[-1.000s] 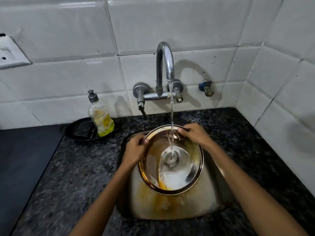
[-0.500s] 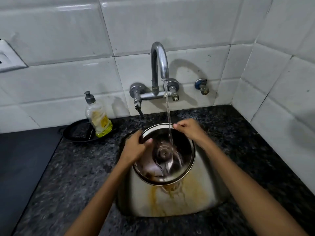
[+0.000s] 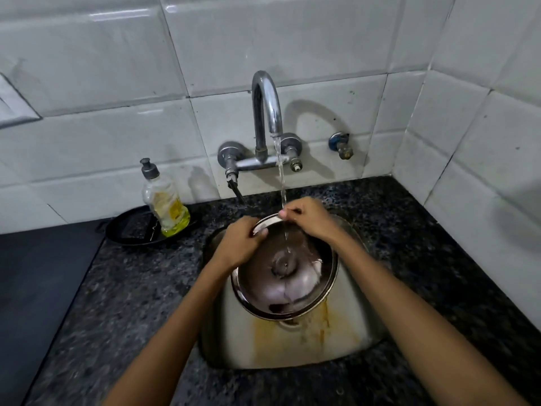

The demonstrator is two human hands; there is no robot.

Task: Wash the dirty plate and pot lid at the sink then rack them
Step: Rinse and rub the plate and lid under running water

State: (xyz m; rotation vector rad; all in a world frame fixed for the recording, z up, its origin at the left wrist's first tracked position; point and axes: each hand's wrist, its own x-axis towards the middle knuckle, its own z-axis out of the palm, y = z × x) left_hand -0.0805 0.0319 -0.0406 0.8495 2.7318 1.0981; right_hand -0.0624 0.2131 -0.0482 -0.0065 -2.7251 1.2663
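Head view: both hands grip a steel plate over the sink [image 3: 345,344], left hand [image 3: 238,243] and right hand [image 3: 308,216] pinching its far rim. Tap [image 3: 266,106] water hits the plate [image 3: 281,285]. Rinsing seems underway; lid and racking appear to remain.

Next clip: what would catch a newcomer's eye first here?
The thin stream of water falling from the curved tap onto a round steel plate held tilted over the sink. The left hand and right hand grip its far rim. Yellow-orange stains streak the basin below.
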